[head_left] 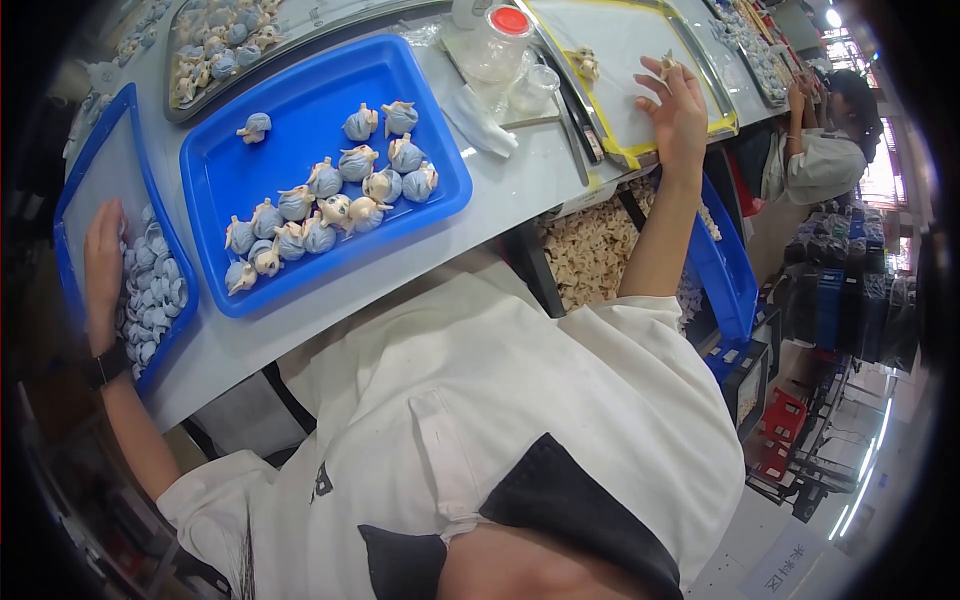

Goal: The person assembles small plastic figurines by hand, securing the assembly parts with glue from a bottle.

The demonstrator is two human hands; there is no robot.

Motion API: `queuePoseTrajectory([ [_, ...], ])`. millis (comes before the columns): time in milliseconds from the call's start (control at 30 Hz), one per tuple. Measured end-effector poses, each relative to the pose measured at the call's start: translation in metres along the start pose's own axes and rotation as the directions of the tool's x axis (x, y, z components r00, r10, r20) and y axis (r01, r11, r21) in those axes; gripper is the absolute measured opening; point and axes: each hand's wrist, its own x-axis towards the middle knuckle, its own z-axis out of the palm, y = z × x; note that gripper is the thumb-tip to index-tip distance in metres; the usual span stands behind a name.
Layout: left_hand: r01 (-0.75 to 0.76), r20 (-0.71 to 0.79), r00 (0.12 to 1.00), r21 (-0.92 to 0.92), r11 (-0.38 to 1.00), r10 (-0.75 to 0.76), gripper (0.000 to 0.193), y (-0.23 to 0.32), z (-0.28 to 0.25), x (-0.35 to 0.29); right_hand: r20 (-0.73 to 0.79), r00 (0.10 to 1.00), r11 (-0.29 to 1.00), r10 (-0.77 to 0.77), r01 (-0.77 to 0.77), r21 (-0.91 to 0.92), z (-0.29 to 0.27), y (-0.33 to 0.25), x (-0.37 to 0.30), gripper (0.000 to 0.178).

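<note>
My right hand [676,118] is raised over a white work surface framed in yellow tape [620,110]. Its thumb and fingertips pinch a small cream figure piece [667,64]; the other fingers curl loosely. Far to the left, my left hand [102,262] reaches into a narrow blue-rimmed tray, its fingers stretched beside a heap of grey-blue shell-like pieces [152,290]. Its fingertips are partly hidden. Between my hands lies a large blue tray [290,105] with several cream figures in rounded grey-blue shells [325,178]. One such figure [254,127] sits apart from the group.
A metal tray of similar figures [225,50] stands behind. Clear plastic jars, one red-lidded [508,22], stand mid-table. Another cream piece [586,65] lies on the taped surface. Below the table edge is a box of cream pieces [590,255]. Another person [825,140] works at the right.
</note>
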Motion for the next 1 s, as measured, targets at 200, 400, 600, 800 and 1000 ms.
queuePoseTrajectory([
  [200,-0.008,0.089,0.996,0.039,0.999,0.005,0.033,0.005,-0.004,0.0,0.006,1.0,0.997,0.027,-0.027,0.077,-0.006,0.002,0.001,0.024],
  [400,-0.037,0.021,0.999,0.02,0.999,0.036,0.032,0.009,0.001,-0.002,0.005,0.998,0.99,0.061,-0.061,0.131,-0.009,0.002,0.004,0.024],
  [600,-0.011,0.061,0.998,-0.016,1.0,0.012,0.031,0.016,0.003,-0.004,0.011,0.996,0.98,0.089,-0.09,0.177,-0.012,0.004,0.006,0.024],
  [800,0.005,0.059,0.998,-0.005,1.0,-0.005,0.03,0.013,0.001,-0.003,0.022,0.993,0.966,0.118,-0.12,0.23,-0.015,0.005,0.007,0.022],
  [1000,-0.021,0.073,0.997,-0.014,1.0,0.022,0.03,0.011,0.002,-0.002,0.02,0.992,0.964,0.125,-0.126,0.235,-0.015,0.004,0.007,0.022],
])
